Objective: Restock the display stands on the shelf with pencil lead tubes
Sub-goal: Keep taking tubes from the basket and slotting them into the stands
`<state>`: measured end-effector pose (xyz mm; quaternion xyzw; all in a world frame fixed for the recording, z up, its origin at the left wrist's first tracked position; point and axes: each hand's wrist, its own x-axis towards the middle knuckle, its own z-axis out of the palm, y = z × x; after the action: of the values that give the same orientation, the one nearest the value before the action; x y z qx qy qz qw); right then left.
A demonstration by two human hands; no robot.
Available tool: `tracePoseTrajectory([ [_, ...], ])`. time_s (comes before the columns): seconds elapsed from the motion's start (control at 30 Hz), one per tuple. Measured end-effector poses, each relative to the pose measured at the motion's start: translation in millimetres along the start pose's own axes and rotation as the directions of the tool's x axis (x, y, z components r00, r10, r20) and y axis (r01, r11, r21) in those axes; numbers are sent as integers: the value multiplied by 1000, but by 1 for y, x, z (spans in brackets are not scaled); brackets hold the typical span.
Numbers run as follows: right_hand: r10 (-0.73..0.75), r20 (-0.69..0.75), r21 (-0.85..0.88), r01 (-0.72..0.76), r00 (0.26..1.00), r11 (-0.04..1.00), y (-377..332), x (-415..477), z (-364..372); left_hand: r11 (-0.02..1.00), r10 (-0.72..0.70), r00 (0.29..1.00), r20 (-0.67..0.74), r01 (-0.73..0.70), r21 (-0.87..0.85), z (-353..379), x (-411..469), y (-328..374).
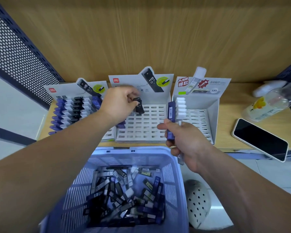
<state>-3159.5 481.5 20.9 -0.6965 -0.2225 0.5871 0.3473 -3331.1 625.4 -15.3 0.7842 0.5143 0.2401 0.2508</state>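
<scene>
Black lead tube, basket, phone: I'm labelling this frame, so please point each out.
black lead tube [140, 108], head view, its label face.
basket [124, 158], head view, its back wall.
phone [260, 140], head view, middle of its screen.

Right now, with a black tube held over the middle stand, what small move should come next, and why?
Probably lower the black tube in the left hand into an empty slot near the back of the middle stand: it hangs just above those slots, and the right hand holds more tubes waiting.
</scene>
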Motion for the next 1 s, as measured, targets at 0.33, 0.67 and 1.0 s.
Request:
tracePoseTrajectory([
  [0.33, 22, 42, 47, -24, 999, 999, 2, 4, 2, 987, 110, 993, 46, -115, 116, 8, -3, -19],
  [0.67, 7, 112, 58, -14, 994, 998, 0, 1, 2, 879, 370, 926, 73, -375, 296, 13, -3, -23],
  [1.0, -9, 256, -114, 39, 967, 993, -9, -10, 5, 994, 5, 1000, -20, -8, -106, 12, -36, 22],
])
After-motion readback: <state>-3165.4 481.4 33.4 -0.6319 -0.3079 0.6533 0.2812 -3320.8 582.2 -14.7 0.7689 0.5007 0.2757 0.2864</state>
